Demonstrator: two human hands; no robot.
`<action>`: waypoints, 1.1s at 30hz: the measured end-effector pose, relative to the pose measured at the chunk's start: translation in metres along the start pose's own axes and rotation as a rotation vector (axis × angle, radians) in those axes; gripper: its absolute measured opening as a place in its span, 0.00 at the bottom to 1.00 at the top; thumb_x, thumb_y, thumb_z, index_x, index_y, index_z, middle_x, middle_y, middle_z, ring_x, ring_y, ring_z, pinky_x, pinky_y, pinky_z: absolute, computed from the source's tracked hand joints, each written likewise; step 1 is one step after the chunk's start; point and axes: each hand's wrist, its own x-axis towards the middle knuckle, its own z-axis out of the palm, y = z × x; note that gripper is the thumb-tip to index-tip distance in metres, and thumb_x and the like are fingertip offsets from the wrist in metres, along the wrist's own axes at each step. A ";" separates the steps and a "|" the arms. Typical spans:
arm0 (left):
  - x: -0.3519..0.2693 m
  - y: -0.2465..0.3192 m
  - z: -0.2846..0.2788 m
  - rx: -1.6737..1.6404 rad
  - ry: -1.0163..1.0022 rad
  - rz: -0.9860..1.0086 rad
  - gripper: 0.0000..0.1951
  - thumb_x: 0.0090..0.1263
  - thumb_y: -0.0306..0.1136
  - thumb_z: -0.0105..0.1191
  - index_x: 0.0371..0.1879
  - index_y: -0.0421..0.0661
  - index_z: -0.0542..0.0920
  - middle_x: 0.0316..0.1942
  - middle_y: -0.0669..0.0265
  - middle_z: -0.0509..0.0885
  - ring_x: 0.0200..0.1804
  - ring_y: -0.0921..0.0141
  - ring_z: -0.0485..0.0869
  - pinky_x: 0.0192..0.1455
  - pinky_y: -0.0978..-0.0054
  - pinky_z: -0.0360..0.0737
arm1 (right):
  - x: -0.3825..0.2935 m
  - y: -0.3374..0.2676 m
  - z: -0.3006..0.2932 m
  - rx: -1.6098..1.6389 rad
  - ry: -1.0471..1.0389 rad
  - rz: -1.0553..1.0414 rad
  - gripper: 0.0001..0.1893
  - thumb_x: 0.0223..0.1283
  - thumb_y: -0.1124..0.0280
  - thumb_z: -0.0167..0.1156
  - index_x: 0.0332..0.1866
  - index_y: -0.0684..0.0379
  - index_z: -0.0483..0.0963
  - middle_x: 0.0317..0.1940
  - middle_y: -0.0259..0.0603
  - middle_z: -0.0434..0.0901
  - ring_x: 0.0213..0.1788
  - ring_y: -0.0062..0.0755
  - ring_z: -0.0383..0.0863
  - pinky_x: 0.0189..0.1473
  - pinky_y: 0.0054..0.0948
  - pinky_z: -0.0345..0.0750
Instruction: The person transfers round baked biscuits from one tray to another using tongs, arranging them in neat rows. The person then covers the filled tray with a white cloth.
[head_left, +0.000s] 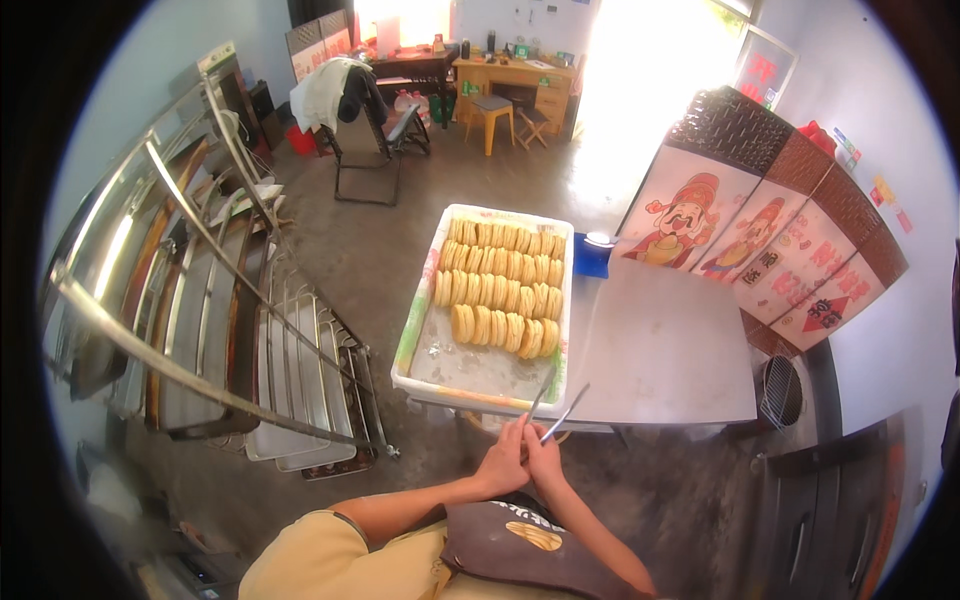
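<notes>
My two hands meet low in the middle of the head view, in front of my dark apron. Both my left hand and my right hand are closed around a pair of metal tongs. The tongs' two arms point away from me with their tips apart and nothing between them. Just beyond lies a white foam box, its near right corner beside the tongs. Inside, round flat pastries stand on edge in several rows. The lining sheet shows at the near end of the box.
The box rests on a pale table, with a blue object at its far edge. A metal rack of trays stands left. A printed folding screen rises behind the table. A folding chair and desks are farther back.
</notes>
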 end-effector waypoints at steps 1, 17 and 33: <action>0.005 -0.001 -0.007 -0.040 -0.043 0.010 0.42 0.65 0.38 0.69 0.78 0.42 0.64 0.65 0.46 0.75 0.62 0.48 0.82 0.63 0.56 0.81 | 0.010 -0.003 0.004 -0.058 0.063 0.100 0.17 0.81 0.60 0.58 0.59 0.64 0.78 0.39 0.35 0.86 0.38 0.23 0.85 0.42 0.26 0.83; 0.015 -0.211 -0.136 -0.394 1.225 -0.773 0.26 0.68 0.34 0.64 0.63 0.41 0.73 0.50 0.57 0.79 0.39 0.66 0.85 0.41 0.67 0.83 | 0.123 0.007 -0.088 0.337 -0.077 0.743 0.24 0.81 0.47 0.53 0.64 0.57 0.63 0.39 0.48 0.81 0.30 0.42 0.86 0.29 0.38 0.86; -0.079 -0.204 -0.317 0.131 2.091 -0.869 0.29 0.52 0.51 0.82 0.39 0.41 0.82 0.33 0.59 0.86 0.34 0.60 0.86 0.45 0.59 0.84 | 0.151 -0.122 -0.073 -1.420 -0.743 0.405 0.33 0.73 0.31 0.52 0.49 0.56 0.83 0.33 0.47 0.87 0.35 0.45 0.89 0.41 0.45 0.86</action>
